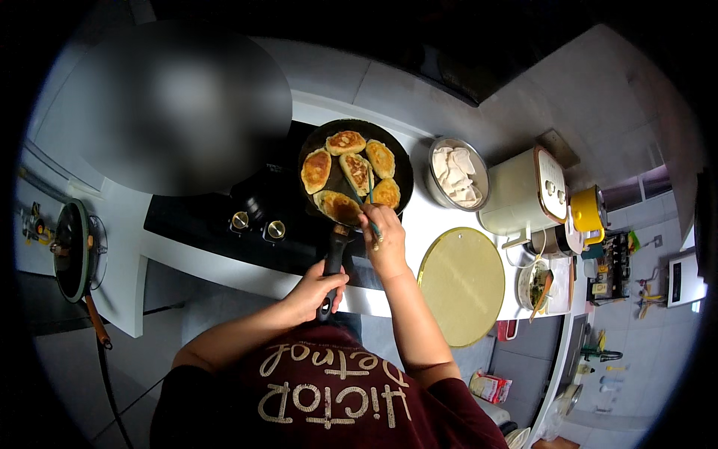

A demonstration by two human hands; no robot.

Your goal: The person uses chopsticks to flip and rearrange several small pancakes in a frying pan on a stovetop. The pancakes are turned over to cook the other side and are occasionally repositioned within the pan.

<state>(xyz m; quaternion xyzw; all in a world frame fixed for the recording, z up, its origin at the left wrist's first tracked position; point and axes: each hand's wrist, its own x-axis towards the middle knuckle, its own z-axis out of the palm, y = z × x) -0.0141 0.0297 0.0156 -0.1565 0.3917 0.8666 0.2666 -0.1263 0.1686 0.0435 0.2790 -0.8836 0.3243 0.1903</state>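
Observation:
My left hand (318, 290) grips the black handle (335, 252) of a frying pan (404, 168) on the gas stove. In my right hand (385, 238) is a pair of chopsticks (371, 188), their tips at the browned dumpling-shaped pasty (355, 173) in the pan's middle. Around it lie several more golden-brown pasties, among them one at the top (345, 142), one at the left (316, 170) and one near the handle (336, 207). My right fingers partly cover the pan's near rim.
Right of the pan stand a metal bowl (487, 178) with white cloth-like pieces and a cream appliance (519, 191). A round yellow-green board (463, 286) overhangs the counter's front edge. A dish with a wooden spoon (542, 296) sits farther right. A lidded pan (73, 252) stands far left.

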